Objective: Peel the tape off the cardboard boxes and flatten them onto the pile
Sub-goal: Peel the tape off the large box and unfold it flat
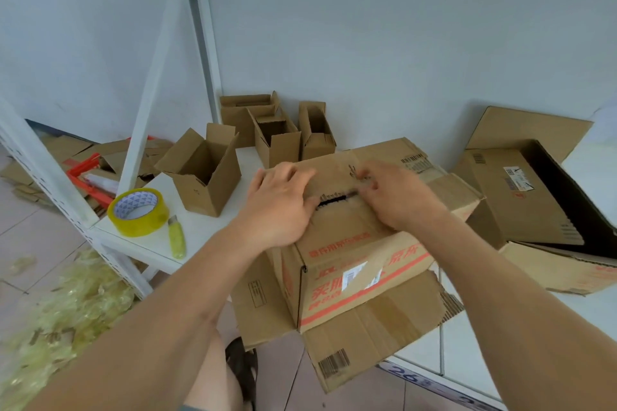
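1. Your right hand (395, 195) pinched at the tape (337, 195) along the top seam; your left hand (278, 202) lay flat beside it, pressing the flap.
2. Judged best: peel low along the seam while bracing the flap.
3. The cardboard box (360, 264), under both hands on the worktop (200, 230), was brown, red-printed, its seam partly split.

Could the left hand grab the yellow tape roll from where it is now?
Probably yes. The left hand rests flat on the box, and the tape roll sits in the open on the white shelf to its left. Only the small yellow cutter lies nearby, not blocking.
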`<state>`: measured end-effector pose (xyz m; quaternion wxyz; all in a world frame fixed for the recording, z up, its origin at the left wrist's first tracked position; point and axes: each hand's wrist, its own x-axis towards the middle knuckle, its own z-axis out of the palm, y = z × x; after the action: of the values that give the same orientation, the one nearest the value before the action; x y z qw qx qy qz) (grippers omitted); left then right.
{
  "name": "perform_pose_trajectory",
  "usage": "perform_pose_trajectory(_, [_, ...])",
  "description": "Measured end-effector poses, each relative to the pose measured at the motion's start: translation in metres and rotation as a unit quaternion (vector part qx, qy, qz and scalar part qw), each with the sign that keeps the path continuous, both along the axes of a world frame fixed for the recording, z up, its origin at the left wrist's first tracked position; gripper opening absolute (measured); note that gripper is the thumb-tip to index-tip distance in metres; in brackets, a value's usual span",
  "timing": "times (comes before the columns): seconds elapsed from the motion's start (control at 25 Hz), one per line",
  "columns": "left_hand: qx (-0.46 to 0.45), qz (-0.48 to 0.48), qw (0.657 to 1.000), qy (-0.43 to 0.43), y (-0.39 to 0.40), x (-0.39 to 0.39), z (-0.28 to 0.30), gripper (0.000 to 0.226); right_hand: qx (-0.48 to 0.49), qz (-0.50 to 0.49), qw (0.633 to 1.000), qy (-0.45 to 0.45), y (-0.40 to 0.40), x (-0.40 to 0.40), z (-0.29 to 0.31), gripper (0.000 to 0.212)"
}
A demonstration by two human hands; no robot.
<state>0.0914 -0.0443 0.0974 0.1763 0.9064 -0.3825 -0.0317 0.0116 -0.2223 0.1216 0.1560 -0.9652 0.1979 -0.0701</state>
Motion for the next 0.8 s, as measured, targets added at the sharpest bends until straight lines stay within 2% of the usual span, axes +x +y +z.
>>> perform_pose_trajectory(0.12, [0.049, -0.056, 0.997, 0.037, 0.011, 0.019, 0.014, 0.042, -0.070, -0.123, 0.990, -0.027, -0.038, -0.023, 0.003, 0.024])
perform_pose_trajectory(0.2, [0.075, -0.077, 0.994, 0.036, 0.010, 0.027, 0.020, 0.039, -0.124, -0.094, 0.988, 0.010, -0.027, -0.027, 0.002, 0.029])
perform_pose_trajectory(0.28, [0.096, -0.055, 0.994, 0.022, -0.003, 0.021, 0.021, 0.038, -0.171, -0.023, 0.984, 0.046, 0.000, -0.019, 0.000, 0.036])
perform_pose_trajectory(0.36, [0.095, -0.007, 0.995, -0.013, -0.018, 0.003, 0.015, 0.044, -0.144, -0.003, 0.989, 0.021, 0.011, -0.016, -0.003, 0.041])
perform_pose_trajectory(0.4, [0.089, 0.006, 0.995, -0.037, -0.024, -0.005, 0.008, 0.045, -0.128, -0.008, 0.992, 0.004, 0.011, -0.016, -0.004, 0.035])
perform_pose_trajectory(0.48, [0.076, 0.002, 0.995, -0.068, -0.025, -0.010, -0.001, 0.045, -0.090, -0.061, 0.994, -0.010, -0.009, -0.023, -0.005, 0.018])
perform_pose_trajectory(0.56, [0.066, -0.011, 0.996, -0.062, -0.019, -0.003, 0.000, 0.045, -0.061, -0.151, 0.985, -0.054, -0.038, -0.037, 0.001, 0.024])
perform_pose_trajectory(0.64, [0.066, -0.027, 0.995, -0.069, -0.018, 0.003, 0.003, 0.042, -0.082, -0.196, 0.976, -0.055, -0.049, -0.043, 0.001, 0.022])
perform_pose_trajectory(0.72, [0.073, -0.043, 0.994, -0.075, -0.022, 0.001, 0.006, 0.042, -0.132, -0.142, 0.981, -0.007, -0.028, -0.038, -0.003, 0.025])
perform_pose_trajectory(0.8, [0.090, -0.049, 0.992, -0.076, -0.023, -0.002, 0.008, 0.049, -0.121, -0.073, 0.990, 0.007, -0.004, -0.031, -0.006, 0.036])
